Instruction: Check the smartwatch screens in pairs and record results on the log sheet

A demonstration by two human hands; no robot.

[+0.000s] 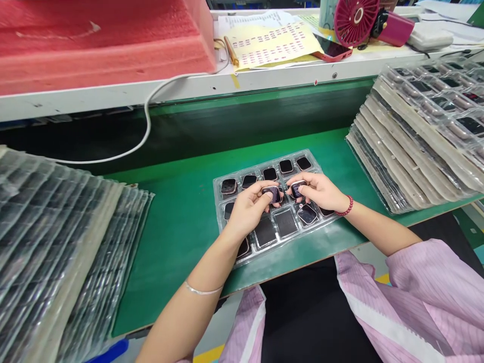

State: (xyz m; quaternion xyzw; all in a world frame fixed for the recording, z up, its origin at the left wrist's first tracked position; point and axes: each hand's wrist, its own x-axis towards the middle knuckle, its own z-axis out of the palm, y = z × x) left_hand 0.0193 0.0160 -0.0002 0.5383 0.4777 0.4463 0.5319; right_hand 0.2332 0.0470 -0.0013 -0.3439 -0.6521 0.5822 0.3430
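Note:
Above a clear plastic tray [250,259], each of my hands grips a smartwatch body without a strap. My left hand [251,204] is closed around a watch body [273,193], its thumb lying on the dark screen. In my right hand [317,190] is another watch body [298,188] whose screen shows small light text; the thumb rests on its face. More dark-faced watch bodies sit in the tray's pockets, among them one in the back row [286,166] and a tilted one [307,215] below my right hand. My hands hide some of the middle pockets.
Stacked plastic trays [56,252] rise at the left, and another tall stack [416,146] holding watch bodies stands at the right. Behind the green table [181,212], a shelf [181,83] carries red foam [113,45], papers [268,43], a phone [333,49] and a small fan [357,20]. A white cable [147,113] hangs down.

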